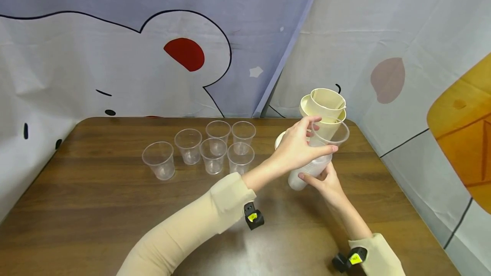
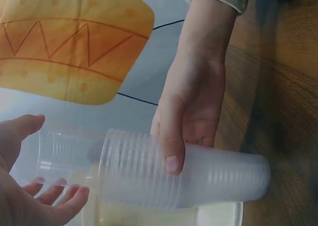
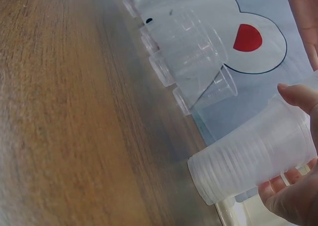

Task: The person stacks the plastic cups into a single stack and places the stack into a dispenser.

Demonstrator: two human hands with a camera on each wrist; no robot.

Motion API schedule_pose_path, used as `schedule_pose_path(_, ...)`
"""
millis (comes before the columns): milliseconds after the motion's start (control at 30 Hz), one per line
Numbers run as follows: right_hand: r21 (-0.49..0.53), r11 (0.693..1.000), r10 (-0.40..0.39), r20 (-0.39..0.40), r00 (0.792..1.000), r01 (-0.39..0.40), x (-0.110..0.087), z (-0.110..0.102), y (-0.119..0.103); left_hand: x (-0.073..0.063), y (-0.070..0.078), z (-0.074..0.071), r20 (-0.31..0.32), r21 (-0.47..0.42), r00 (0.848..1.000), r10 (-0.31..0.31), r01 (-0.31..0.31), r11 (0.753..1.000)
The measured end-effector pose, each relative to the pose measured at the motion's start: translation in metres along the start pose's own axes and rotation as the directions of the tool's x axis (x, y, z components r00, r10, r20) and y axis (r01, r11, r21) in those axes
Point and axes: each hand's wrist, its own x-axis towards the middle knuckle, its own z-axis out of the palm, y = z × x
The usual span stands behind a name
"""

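Observation:
My right hand (image 1: 330, 186) grips a tilted stack of clear plastic cups (image 2: 223, 176) above the right side of the table, its thumb across the cups' sides. My left hand (image 1: 295, 148) holds the top plastic cup (image 2: 64, 151) of that stack near the rim, with thumb and fingers on opposite sides. In the left wrist view this cup sticks well out of the stack's mouth, its base end still inside. In the right wrist view the stack's closed end (image 3: 201, 181) points toward the table. Several single clear cups (image 1: 163, 167) stand upright to the left of my hands.
Cream-coloured cups or tubs (image 1: 327, 99) stand behind my hands at the back right, partly hidden. The wooden table (image 1: 96, 220) ends at a printed cloth backdrop (image 1: 126, 63), which also runs along the right side.

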Motion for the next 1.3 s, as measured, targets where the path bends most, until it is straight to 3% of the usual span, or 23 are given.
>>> schedule_pose_path(333,-0.001,1.000,-0.003,-0.002,1.000,0.003,0.000,0.001,0.001,0.000,-0.008,0.003,-0.004,0.004,0.999,-0.033,0.033,0.999)
schedule_pose_path(967,-0.005,1.000,-0.003,-0.024,1.000,0.003,0.000,0.002,0.002,-0.001,-0.015,0.005,-0.001,0.104,1.000,-0.028,0.028,0.994)
schedule_pose_path(1300,-0.002,1.000,0.006,-0.027,1.000,-0.007,-0.001,0.003,0.002,-0.001,-0.020,0.008,0.009,0.096,0.999,-0.031,0.030,0.995)
